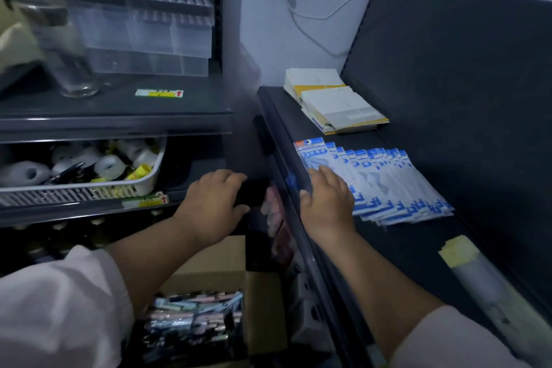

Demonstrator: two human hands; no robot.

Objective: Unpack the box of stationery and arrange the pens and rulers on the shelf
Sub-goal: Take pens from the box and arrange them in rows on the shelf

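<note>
- The blue-and-white packets (pixel 388 185) lie fanned in an overlapping row along the front edge of the right-hand shelf (pixel 418 248), about midway along it.
- Her right hand (pixel 327 197) lies flat on the left end of the fan, fingers straight and spread, pressing rather than gripping.
- The left hand (pixel 212 200) is off the shelf at its left end, fingers and thumb curled round a dark object (pixel 254 193) — I cannot tell what it is.
- From where I stand this looks like the squaring-up step. It would go best with the palm kept flat and light, nudging the row so the overlaps run even and the lower ends line up with the front edge. Too hard a push could bunch the slippery packets.
- The cardboard box (pixel 227 260) sits open on the floor below, with plenty of packaged stationery (pixel 194 317) inside — much is left to unpack.
- Further along, at the shelf's far end, sits a stack of yellow-and-white booklets (pixel 337 101).
</note>
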